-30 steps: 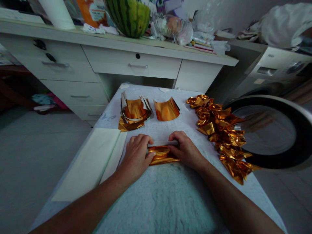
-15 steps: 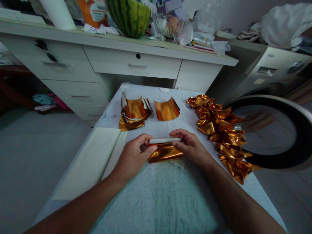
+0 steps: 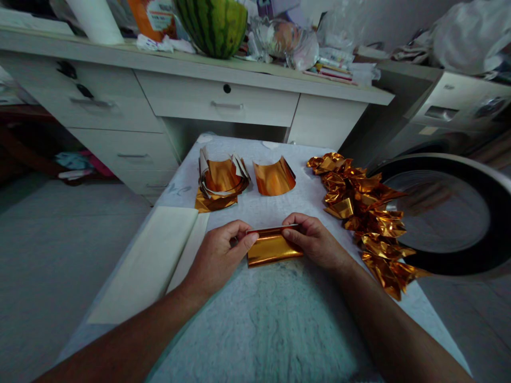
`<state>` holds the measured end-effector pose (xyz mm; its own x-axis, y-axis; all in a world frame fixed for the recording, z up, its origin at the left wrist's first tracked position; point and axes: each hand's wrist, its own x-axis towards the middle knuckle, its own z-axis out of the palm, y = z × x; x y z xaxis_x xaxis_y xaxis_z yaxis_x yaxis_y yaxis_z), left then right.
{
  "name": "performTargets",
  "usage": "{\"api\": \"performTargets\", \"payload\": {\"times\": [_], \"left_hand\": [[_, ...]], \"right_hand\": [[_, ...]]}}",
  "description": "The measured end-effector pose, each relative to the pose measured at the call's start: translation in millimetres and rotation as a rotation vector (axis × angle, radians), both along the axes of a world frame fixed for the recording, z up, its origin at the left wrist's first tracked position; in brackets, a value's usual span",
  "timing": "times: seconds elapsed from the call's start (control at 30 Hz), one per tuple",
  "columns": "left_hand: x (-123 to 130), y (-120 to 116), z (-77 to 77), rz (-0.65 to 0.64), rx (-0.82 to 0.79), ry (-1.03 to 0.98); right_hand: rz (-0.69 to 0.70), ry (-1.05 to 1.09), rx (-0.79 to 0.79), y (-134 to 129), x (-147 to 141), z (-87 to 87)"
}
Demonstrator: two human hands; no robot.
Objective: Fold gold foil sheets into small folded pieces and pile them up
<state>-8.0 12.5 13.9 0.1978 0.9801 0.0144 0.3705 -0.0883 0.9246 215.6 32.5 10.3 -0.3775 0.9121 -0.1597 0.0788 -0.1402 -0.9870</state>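
Observation:
Between my two hands is a sheet of gold foil paper (image 3: 274, 250), its shiny side toward me and its far edge folded or rolled over into a narrow strip. My left hand (image 3: 223, 252) pinches the left end of that edge between thumb and fingers. At the right end, my right hand (image 3: 313, 239) pinches the same edge. The paper's near part hangs curved just over the table. Beyond it stand a curled stack of gold foil sheets (image 3: 223, 178) with pale backs and a single curved gold foil sheet (image 3: 275, 178).
Crumpled folded gold foil pieces (image 3: 359, 207) run down the table's right side, near an open washing machine door (image 3: 447, 207). White paper (image 3: 147, 260) lies at the left. Behind stands a white drawer cabinet (image 3: 191, 101) with a cut watermelon (image 3: 215, 29) on top.
The white strip at the paper's far edge has turned over, so gold now shows there with only a thin pale line. Both hands keep their pinch, the right slightly higher.

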Motion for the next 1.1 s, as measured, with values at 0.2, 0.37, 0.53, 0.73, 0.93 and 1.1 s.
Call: {"api": "performTargets", "payload": {"times": [0.2,0.37,0.53,0.73,0.93,1.1], "left_hand": [[0.5,-0.2,1.8,0.003,0.002,0.001],[-0.8,-0.5,2.7,0.008,-0.006,0.010],[-0.8,0.2,2.4,0.003,-0.013,-0.003],[-1.0,-0.5,0.9,0.010,-0.015,-0.005],[-1.6,-0.5,-0.6,0.009,-0.009,0.000],[-1.8,-0.6,-1.3,0.013,-0.005,-0.005]], "right_hand": [[-0.008,0.017,-0.009,0.3,-0.3,-0.2],[0.005,0.038,-0.042,0.5,0.2,-1.6],[0.015,0.060,-0.045,0.6,1.5,-4.1],[0.022,0.083,-0.057,0.3,1.4,-3.7],[0.011,0.065,-0.053,0.4,0.6,-1.5],[0.011,0.063,-0.056,0.7,0.6,-1.7]]}}
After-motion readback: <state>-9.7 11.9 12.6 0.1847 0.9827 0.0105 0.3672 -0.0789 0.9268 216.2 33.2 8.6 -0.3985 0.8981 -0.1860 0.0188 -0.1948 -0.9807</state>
